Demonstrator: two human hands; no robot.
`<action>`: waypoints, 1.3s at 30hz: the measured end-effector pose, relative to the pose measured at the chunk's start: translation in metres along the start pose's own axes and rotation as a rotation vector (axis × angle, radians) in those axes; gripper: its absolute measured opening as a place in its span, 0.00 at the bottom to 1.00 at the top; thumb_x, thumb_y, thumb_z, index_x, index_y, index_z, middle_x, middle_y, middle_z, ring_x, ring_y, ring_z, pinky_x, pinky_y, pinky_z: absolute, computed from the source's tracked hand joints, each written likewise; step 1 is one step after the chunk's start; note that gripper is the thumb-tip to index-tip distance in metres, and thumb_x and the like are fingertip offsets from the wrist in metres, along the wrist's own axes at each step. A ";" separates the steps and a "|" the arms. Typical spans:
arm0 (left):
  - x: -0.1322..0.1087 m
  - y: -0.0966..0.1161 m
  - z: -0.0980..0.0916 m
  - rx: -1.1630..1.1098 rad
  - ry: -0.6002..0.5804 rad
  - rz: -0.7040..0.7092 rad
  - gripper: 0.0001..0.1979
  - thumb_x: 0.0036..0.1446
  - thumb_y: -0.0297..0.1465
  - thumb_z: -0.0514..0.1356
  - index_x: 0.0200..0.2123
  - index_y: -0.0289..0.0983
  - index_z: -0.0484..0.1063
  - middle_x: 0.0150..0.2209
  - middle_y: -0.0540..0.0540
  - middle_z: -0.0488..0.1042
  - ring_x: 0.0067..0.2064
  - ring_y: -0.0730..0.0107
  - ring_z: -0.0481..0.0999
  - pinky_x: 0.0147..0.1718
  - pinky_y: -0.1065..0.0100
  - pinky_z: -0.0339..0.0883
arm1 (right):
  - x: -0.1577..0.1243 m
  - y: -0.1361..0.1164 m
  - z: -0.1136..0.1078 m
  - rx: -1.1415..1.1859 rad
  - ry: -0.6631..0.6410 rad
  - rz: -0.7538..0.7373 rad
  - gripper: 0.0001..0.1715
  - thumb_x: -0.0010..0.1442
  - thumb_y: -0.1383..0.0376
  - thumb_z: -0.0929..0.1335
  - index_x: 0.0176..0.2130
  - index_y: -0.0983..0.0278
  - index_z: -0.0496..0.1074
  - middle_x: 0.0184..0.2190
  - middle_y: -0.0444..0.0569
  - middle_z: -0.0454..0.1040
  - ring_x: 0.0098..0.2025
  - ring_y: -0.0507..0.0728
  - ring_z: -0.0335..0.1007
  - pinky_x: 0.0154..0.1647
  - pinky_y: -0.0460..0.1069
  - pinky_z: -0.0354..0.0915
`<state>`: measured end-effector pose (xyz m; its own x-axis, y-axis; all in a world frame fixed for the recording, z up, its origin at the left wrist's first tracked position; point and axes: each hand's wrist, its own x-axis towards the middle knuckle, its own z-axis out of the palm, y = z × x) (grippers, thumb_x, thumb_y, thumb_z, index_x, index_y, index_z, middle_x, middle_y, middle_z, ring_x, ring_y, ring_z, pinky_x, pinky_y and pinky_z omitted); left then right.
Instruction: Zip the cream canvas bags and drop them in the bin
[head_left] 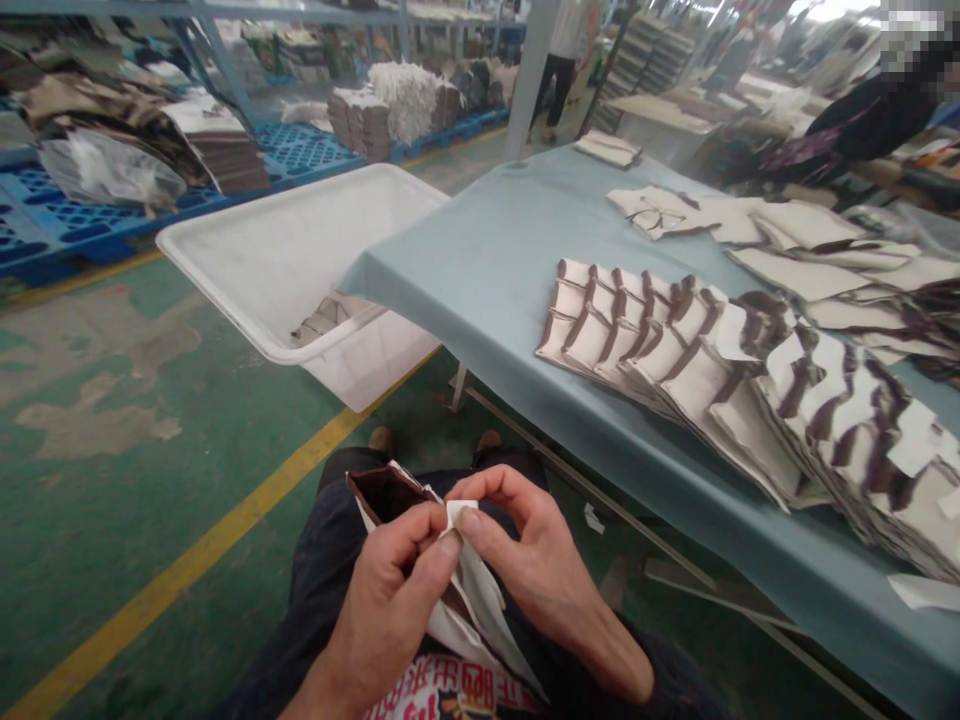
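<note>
Over my lap lies a cream fabric piece with dark brown lining (386,497), its upper end gaping so that the brown inside shows. My left hand (397,580) pinches its edge between thumb and fingers. Right beside it, my right hand (529,545) is closed on a small white tab (461,512) at the same edge, the thumb pressed on it. The fingertips of both hands nearly meet there. Whether the tab is sewn to the fabric or loose, I cannot tell.
On my right stands a table with a blue-grey cover (480,250), bearing overlapping rows of cream-and-brown fabric pieces (675,350). Beyond its left corner is a white plastic bin (217,275) with a few pieces inside. Blue pallets (300,150) hold stacked material. A person (559,60) stands far back.
</note>
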<state>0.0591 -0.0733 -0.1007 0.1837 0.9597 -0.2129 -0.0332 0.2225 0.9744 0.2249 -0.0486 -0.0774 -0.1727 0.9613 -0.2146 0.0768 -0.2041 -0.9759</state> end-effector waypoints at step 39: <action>0.006 0.026 -0.043 0.165 -0.013 -0.062 0.17 0.65 0.43 0.65 0.31 0.35 0.80 0.27 0.48 0.77 0.28 0.69 0.68 0.27 0.72 0.62 | -0.037 0.003 -0.007 0.279 0.003 0.225 0.31 0.59 0.40 0.77 0.34 0.63 0.71 0.24 0.40 0.68 0.23 0.49 0.57 0.24 0.45 0.56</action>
<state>0.0174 -0.0543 -0.0798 0.1930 0.9423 -0.2735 0.1401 0.2494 0.9582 0.2380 -0.0835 -0.0722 -0.1794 0.8871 -0.4252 -0.1588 -0.4527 -0.8774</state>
